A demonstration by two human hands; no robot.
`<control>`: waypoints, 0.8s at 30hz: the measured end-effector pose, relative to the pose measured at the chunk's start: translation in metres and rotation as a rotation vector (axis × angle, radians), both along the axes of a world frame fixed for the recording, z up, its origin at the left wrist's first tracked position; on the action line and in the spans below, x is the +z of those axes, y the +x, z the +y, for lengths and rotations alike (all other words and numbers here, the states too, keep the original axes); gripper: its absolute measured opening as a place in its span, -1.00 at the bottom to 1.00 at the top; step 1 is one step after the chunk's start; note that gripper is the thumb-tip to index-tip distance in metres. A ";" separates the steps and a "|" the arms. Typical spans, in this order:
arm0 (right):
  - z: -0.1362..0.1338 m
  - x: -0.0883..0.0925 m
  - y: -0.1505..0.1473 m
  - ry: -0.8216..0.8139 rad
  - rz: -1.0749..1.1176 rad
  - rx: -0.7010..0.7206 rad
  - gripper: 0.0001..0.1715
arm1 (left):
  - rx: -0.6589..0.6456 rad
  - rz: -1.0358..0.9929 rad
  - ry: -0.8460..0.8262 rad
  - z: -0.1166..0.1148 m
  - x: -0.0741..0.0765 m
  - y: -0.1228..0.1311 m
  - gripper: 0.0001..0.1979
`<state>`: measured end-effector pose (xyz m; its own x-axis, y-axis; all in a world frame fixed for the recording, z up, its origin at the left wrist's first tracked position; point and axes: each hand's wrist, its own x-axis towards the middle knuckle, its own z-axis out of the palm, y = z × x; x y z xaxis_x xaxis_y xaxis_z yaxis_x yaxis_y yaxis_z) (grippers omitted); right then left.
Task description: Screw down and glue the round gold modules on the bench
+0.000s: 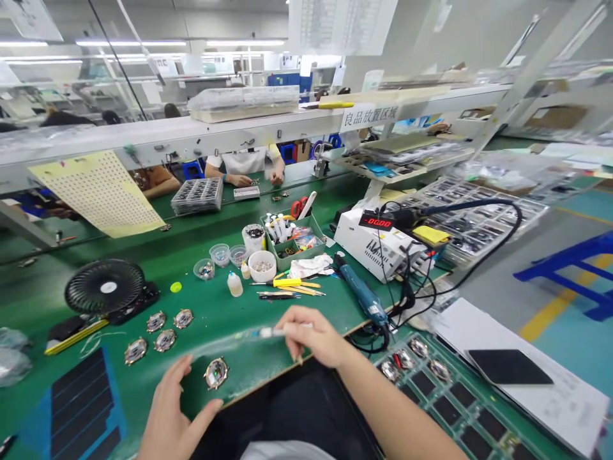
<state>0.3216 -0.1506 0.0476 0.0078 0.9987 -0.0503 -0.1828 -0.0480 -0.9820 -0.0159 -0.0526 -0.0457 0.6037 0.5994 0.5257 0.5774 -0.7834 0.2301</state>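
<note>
My left hand (173, 409) is open, its thumb and fingers spread around a small round watch case (216, 373) on the green work mat. I cannot tell whether they touch it. My right hand (313, 338) is closed on a slender pen-like tool (262, 333) that points left; motion blurs its tip and hides its exact kind. To the left lie several similar round watch cases (165, 340). A dark pad (287, 415) lies at the bench edge, below my hands.
A black fan (108, 287) stands at left. Behind my hands are cups (262, 266), a dropper bottle (234, 285), a tool box (294, 246) and an electric screwdriver (361, 294). A power unit (378, 246) and a parts tray (460, 409) are at right. A person (244, 166) works opposite.
</note>
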 end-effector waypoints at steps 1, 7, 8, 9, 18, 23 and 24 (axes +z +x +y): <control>-0.001 0.008 0.016 0.024 -0.036 -0.114 -0.34 | 0.025 0.028 0.009 -0.002 -0.001 0.003 -0.17; 0.031 0.048 0.095 0.053 -0.244 -0.686 -0.34 | 0.128 0.087 -0.035 0.007 0.004 0.040 -0.35; 0.042 0.052 0.102 0.032 -0.265 -0.715 -0.32 | 0.148 0.071 -0.024 0.012 0.006 0.046 -0.36; 0.054 0.055 0.108 0.005 -0.284 -0.732 -0.31 | 0.173 0.051 0.011 0.018 0.008 0.052 -0.39; 0.146 0.064 0.131 -0.297 -0.609 -0.614 -0.67 | -0.294 -0.022 0.048 -0.040 0.038 0.084 -0.81; 0.159 0.071 0.137 -0.339 -0.860 -0.649 -0.72 | -0.887 0.351 -0.031 -0.084 -0.001 0.120 -0.78; 0.159 0.074 0.136 -0.348 -0.913 -0.652 -0.70 | -0.893 0.415 -0.040 -0.087 -0.012 0.128 -0.79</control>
<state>0.4579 0.0083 0.1212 0.6872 0.7258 -0.0312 0.4929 -0.4973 -0.7140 0.1118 -0.1396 -0.0575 0.9753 -0.1538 0.1587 -0.1816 -0.9670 0.1789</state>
